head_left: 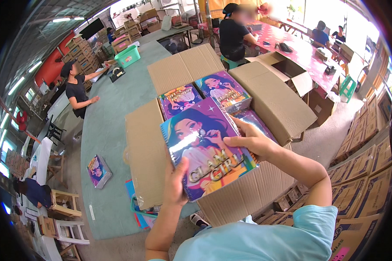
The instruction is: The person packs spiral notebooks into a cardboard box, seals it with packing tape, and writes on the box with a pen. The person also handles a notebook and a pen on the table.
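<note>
Purple-covered spiral notebook (pixel 200 145) is between left hand (pixel 176 182) and right hand (pixel 255 141), both half-curled, gripping its long edges; long axis slants, top pointing away, leftward.

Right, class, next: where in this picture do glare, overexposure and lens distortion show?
In the head view, white glare streaks the glossy front of the held notebook; in that same head view, daylight washes out the upper right; also in the head view, the green table bows along its left edge, and the picture's corners fall to black.
</note>
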A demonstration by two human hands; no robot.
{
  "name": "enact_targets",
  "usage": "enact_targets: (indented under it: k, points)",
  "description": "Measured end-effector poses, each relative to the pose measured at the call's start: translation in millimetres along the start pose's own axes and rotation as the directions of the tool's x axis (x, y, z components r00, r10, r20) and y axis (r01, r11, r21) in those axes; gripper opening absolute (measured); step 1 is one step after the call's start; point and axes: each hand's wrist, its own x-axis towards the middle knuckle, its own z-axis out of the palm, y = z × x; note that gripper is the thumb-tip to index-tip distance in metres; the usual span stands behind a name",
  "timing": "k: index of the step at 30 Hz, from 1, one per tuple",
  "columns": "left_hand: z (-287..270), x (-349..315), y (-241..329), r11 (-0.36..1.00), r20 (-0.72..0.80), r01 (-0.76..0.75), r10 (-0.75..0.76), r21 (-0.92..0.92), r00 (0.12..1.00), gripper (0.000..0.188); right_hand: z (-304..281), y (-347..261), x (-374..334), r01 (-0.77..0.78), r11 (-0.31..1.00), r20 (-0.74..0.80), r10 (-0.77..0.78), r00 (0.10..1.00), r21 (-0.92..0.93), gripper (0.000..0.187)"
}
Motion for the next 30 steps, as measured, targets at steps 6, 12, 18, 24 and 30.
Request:
enact_targets:
  k: [6,12,18,24,30]
  points:
    - [-50.2,-8.8,66.9,0.742,-0.083,-0.384,0.506,0.549,0.858,0.086,-23.2,50.2,-2.0,-0.205,0.533,-0.171,0.113,0.979,-0.821,0.083]
    - [-219.8,-30.5,123.1,0.697,-0.53,-0.236,0.684,0.677,0.501,0.082,-15.1,67.1,2.1,-0.084,0.576,-0.173,-0.102,0.98,-0.813,0.078]
    - [-550.7,-31.2,79.8,0.705,-0.842,0.478,0.514,0.524,0.164,0.101,65.0,35.7,7.3,-0.283,0.439,-0.358,-0.096,0.929,-0.852,0.075]
    - [-701.9,4.3,72.4,0.573,-0.924,0.728,0.29,0.376,0.248,0.123,89.9,71.8,19.9,-0.405,0.327,-0.512,-0.388,0.766,-0.854,0.07]
    - [-620.2,47.1,64.0,0.647,-0.774,0.426,0.548,0.633,0.317,0.099,88.8,81.0,10.5,-0.396,0.473,-0.593,-0.401,0.699,-0.787,0.065]
